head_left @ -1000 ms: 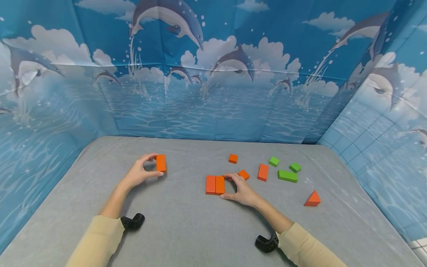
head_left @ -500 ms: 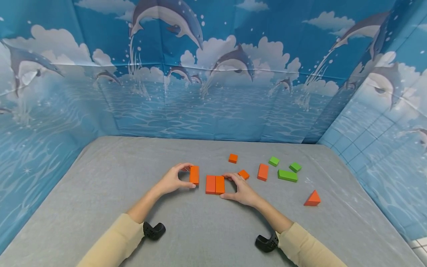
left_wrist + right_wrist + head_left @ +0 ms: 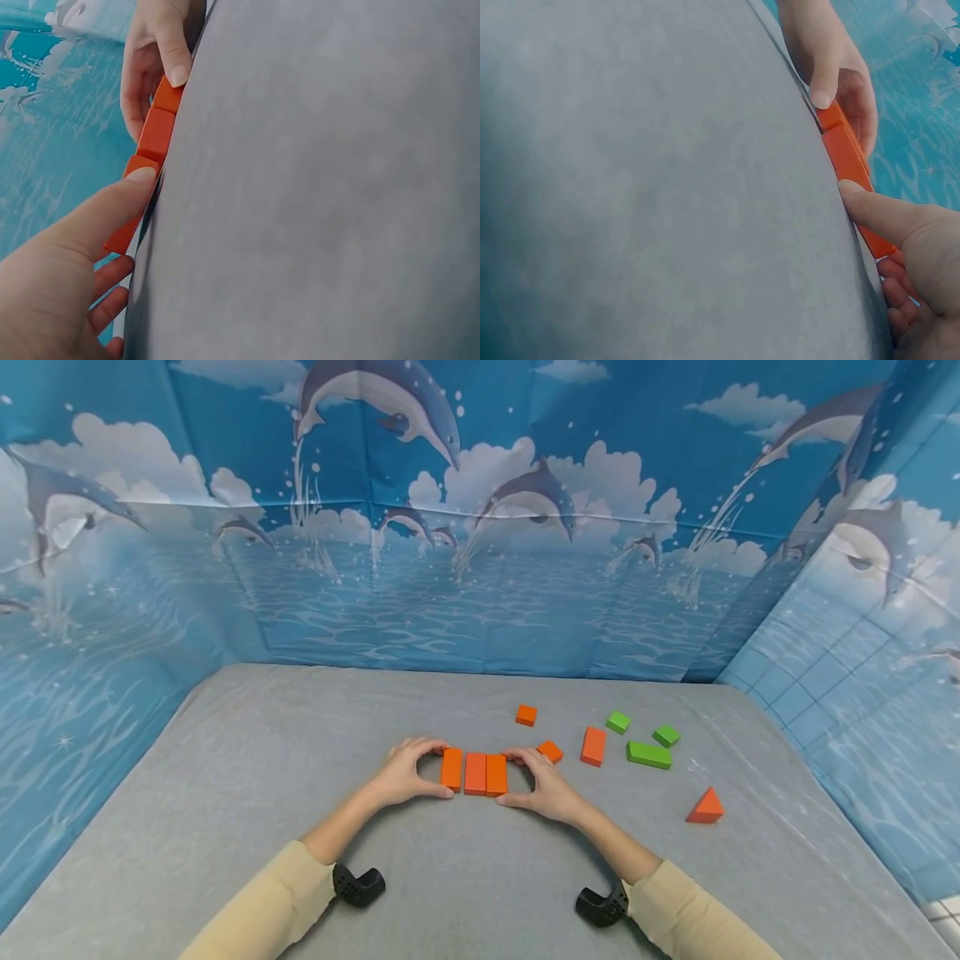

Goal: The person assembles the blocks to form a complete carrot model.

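Note:
My left hand [image 3: 403, 774] pinches an orange rectangular block [image 3: 452, 769] by its near and far ends. A narrow gap parts it from a red-orange block [image 3: 476, 773] on the grey cloth. Against that one's right side lies a second orange block [image 3: 497, 775]. My right hand [image 3: 547, 789] grips this block at its two ends, thumb near and fingers far. In the left wrist view, the left thumb [image 3: 139, 178] presses the end of the held block. Whether the left block touches the cloth, I cannot tell.
Behind the right hand lie two small orange blocks [image 3: 527, 715] [image 3: 551, 751]. Farther right are a red-orange block [image 3: 593, 747], a long green block [image 3: 649, 755], two small green blocks [image 3: 618, 722] [image 3: 666, 736] and a red-orange triangular block [image 3: 705, 807]. A dolphin-printed curtain [image 3: 480, 568] encloses the back.
My left hand has carried its orange block rightward and toward me, up close beside the red-orange block. The right hand has stayed in place on its block.

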`<state>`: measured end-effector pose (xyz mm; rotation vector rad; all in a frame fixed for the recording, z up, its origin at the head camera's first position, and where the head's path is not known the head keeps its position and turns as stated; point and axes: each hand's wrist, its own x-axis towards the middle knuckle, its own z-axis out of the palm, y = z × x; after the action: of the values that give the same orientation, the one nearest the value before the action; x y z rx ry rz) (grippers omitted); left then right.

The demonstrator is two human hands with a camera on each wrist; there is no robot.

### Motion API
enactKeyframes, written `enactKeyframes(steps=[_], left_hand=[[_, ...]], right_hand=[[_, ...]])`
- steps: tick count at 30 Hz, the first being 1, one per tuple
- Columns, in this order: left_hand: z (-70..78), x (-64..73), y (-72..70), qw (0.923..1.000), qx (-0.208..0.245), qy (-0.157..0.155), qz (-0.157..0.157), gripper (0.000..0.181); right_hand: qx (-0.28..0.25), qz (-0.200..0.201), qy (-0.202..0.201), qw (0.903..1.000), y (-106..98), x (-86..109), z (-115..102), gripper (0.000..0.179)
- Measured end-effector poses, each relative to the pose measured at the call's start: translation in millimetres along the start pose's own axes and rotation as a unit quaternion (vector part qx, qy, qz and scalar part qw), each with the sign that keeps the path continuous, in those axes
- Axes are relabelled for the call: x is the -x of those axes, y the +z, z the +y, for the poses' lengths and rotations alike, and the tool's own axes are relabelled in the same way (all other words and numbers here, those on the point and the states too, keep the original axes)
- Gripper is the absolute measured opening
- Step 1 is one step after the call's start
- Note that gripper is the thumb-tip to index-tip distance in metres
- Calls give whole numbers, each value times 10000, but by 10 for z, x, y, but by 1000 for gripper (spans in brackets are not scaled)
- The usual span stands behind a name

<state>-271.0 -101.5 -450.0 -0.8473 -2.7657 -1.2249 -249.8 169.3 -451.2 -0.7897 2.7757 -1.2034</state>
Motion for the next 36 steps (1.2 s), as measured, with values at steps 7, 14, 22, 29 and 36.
enactKeyframes(steps=[7, 14, 22, 29, 36], left_hand=[[-30, 1, 47, 9997, -216, 78, -25, 66], [-11, 10, 58, 9993, -360, 23, 6, 67], [-11, 12, 52, 9991, -409, -2, -57, 70], [-18, 21, 35, 9992, -348, 169, -77, 53], [-23, 24, 38, 9996, -197, 183, -82, 45]], right_hand=[[-3, 6, 3, 10000, -8, 2, -4, 66], [27, 36, -75, 10000, -3, -3, -3, 65], [43, 24, -115, 9999, -3, -5, 6, 65], [20, 3, -115, 9999, -6, -6, 7, 66], [-28, 22, -259, 9997, -13, -12, 16, 66]])
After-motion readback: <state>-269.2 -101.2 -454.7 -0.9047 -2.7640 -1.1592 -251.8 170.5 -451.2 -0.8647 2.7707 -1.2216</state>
